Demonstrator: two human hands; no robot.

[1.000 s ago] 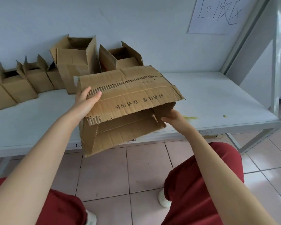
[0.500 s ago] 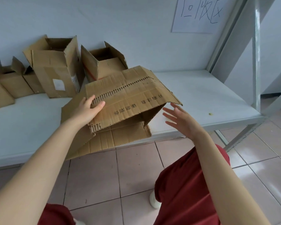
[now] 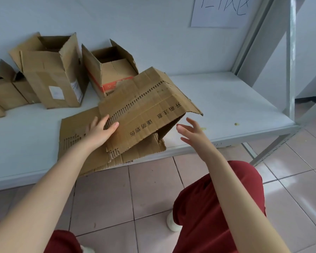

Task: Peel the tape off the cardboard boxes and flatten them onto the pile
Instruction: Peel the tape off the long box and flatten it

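Right hand [image 3: 192, 133]: fingers released and spread, just beside the cardboard box [image 3: 148, 110], not touching. Left hand [image 3: 98, 132]: fingers and thumb grasping the box's raised top panel. Box: half-collapsed, overhanging the front edge of the white surface [image 3: 226, 99]. Open boxes [image 3: 51, 75]: upright by the wall.

A white counter [image 3: 226, 99] stands against a pale wall [image 3: 135, 24], where a paper sign [image 3: 221, 13] with handwritten characters hangs at upper right. A grey metal post [image 3: 291, 61] rises at the counter's right end, and yellowish crumbs [image 3: 236, 123] lie near its front edge. Below, red trousers [image 3: 217, 207] and a white shoe [image 3: 172, 223] show over a tiled floor [image 3: 153, 189].
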